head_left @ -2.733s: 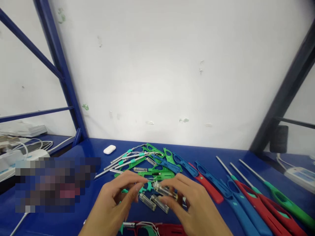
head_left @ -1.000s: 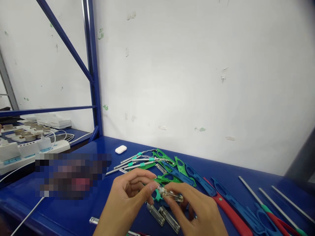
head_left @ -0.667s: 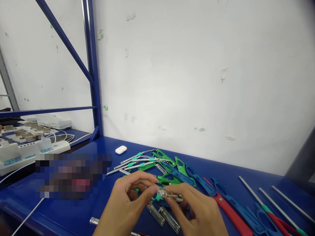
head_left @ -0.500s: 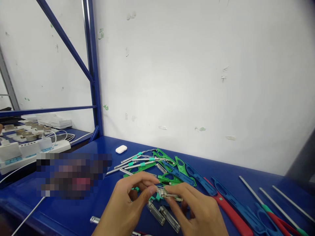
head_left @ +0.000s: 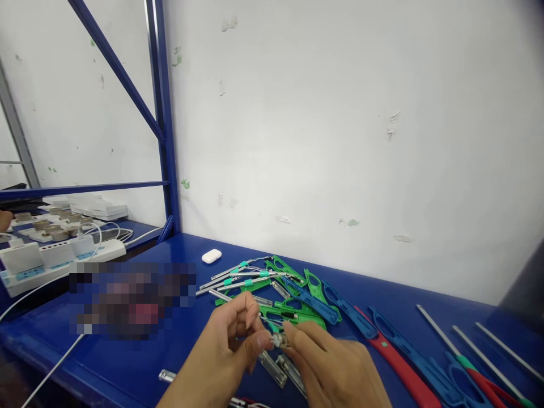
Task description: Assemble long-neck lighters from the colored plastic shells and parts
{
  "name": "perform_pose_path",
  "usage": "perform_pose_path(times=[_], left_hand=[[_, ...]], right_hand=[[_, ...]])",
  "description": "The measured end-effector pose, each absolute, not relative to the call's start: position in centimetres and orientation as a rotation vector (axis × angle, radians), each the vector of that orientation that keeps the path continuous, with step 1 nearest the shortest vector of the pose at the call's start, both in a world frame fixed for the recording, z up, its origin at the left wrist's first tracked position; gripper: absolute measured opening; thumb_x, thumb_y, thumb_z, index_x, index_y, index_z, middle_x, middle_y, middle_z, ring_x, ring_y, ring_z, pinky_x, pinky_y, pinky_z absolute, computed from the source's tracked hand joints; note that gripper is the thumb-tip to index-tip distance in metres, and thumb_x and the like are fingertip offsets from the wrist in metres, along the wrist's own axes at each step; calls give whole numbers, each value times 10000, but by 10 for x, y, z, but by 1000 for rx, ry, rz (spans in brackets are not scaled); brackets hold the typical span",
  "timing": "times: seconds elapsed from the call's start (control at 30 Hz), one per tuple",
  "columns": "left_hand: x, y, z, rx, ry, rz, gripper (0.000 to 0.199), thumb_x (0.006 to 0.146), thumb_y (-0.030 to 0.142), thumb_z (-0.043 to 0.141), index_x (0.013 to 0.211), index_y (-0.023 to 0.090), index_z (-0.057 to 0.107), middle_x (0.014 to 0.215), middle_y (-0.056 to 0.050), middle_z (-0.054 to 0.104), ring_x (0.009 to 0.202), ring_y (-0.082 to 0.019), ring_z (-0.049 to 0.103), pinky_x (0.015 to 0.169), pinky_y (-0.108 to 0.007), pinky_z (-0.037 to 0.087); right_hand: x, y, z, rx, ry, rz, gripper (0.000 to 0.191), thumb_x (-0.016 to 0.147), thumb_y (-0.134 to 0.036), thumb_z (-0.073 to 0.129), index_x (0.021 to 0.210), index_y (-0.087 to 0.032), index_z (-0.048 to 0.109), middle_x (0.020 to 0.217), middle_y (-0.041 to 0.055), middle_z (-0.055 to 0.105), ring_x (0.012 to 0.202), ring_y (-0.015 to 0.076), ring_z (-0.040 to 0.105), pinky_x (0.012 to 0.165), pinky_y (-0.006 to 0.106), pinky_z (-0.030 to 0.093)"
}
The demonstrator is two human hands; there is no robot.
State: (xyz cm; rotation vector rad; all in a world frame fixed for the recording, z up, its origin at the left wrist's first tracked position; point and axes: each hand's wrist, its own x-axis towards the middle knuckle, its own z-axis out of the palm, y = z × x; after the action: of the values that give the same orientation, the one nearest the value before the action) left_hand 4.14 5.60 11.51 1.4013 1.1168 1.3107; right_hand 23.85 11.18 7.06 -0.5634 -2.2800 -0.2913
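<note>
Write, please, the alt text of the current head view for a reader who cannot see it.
The right hand holds a small clear part above a blue table, the left hand close at its exposed end. Clear containers lie beneath the hands; green pieces, blue pieces and metal tubes lie beyond, a red handle to the right.

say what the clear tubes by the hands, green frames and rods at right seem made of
Clear tubes: probably hard plastic, glossy and see-through. Green frames: likely moulded plastic, uniform colour, cut-out openings. Rods: apparently metal, grey with dull sheen.
</note>
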Motion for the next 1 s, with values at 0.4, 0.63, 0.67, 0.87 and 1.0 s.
perform_pose_path(times=[0.4, 0.63, 0.67, 0.87, 1.0], left_hand=[[38, 56, 103, 1435, 1125, 1308, 625, 819, 540, 822, 668, 248, 290, 579, 100, 389, 505, -70, 320, 488, -205, 271], [40, 52, 117, 1400, 1067, 1256, 472, 853, 562, 812, 805, 223, 488, 672, 86, 551, 460, -66, 480, 471, -191, 355], [43, 50, 119, 1398, 1078, 1250, 426, 895, 573, 768, 868, 223, 526, 708, 73, 594, 466, -75, 522, 472, -194, 377], [54, 40, 97, 1855, 1318, 1053, 205, 1058, 384, 552, 963, 271, 694, 844, 30, 729, 698, -148, 680, 604, -238, 509], [50, 38, 69, 2334, 1318, 956, 241, 1055, 172, 486, 1064, 296, 693, 1009, 25, 741, 942, -187, 695, 887, -335, 567]], right_hand=[[239, 104, 78, -602, -2356, -315, 289, 1008, -93, 436, 1140, -248, 641, 778, -4, 715, 517, 111, 623, 451, 275, 232], [239, 96, 88, -693, -2316, -61, 262, 1062, -126, 414, 939, -249, 610, 774, -17, 717, 562, 149, 675, 503, 273, 322], [243, 95, 92, -725, -2303, 13, 222, 1076, -156, 445, 978, -254, 618, 804, -21, 738, 606, 154, 705, 527, 262, 363], [280, 89, 106, -918, -2109, 214, 179, 1103, -244, 481, 1231, -298, 594, 796, -57, 720, 548, 124, 646, 522, 207, 450], [285, 81, 86, -1010, -2149, 362, 172, 1120, -295, 448, 994, -275, 563, 750, -44, 704, 583, 138, 683, 528, 202, 498]])
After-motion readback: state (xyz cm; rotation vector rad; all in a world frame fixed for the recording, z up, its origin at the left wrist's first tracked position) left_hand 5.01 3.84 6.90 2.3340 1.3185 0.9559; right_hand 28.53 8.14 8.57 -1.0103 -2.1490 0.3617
